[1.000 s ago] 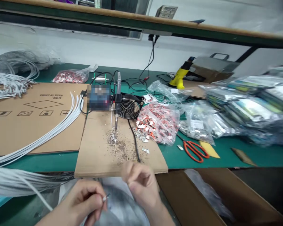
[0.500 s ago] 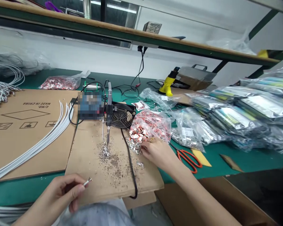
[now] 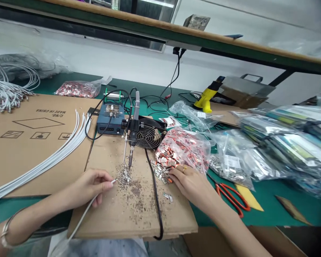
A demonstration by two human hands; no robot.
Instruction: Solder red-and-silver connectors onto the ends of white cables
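Pinching the white cable [image 3: 82, 216] near its end in left fingers [image 3: 106, 186], best kept off the soldering iron [image 3: 133, 132] just beyond, and reaching right fingers [image 3: 178, 174] to metal connectors [image 3: 160, 174] at their tips, can't tell whether gripping any.

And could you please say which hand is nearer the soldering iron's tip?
Left: the left hand is just left of the iron's tip; the right hand is farther off, at the connectors.

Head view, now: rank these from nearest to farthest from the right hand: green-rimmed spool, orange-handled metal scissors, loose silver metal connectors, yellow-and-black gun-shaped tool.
1. Loose silver metal connectors: at the right hand's fingertips.
2. Orange-handled metal scissors: to its right.
3. Yellow-and-black gun-shaped tool: farther back, slightly right.
4. Green-rimmed spool: back left.
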